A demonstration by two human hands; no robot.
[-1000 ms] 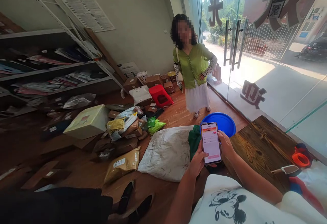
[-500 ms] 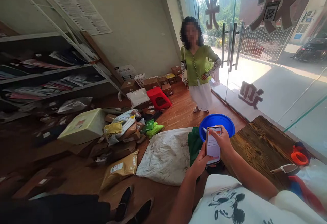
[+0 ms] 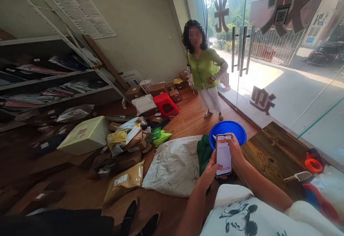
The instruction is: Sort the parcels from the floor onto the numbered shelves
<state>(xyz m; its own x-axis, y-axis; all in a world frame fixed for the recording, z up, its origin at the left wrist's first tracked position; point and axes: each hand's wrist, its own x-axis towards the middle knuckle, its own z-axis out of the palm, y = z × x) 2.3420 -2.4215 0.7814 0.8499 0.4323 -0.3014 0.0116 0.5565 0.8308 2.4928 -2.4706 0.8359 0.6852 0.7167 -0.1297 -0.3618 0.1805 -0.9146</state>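
Observation:
A smartphone (image 3: 224,157) stands upright between my two hands, its lit screen facing me with white and orange areas. My left hand (image 3: 211,169) grips its lower left side, thumb over the lower screen. At the upper right edge, my right hand (image 3: 234,148) closes on the phone, with the thumb near the top of the screen. Behind the phone is a blue basin (image 3: 238,130) with something white at its left side. A dirty white woven sack (image 3: 174,166) with a green part lies left of my hands.
A person in a green top (image 3: 202,71) stands by the glass doors (image 3: 242,49). A wooden table (image 3: 266,157) at right bears a knife (image 3: 299,177) and orange tape (image 3: 313,164). Parcels (image 3: 129,135), a foam box (image 3: 84,135) and a red stool (image 3: 166,105) occupy the floor. Another person's shoes (image 3: 130,212) show below.
The phone screen shows less content, and my right thumb has shifted slightly up. The view has turned a little. The standing person's head and body lean slightly more to the left.

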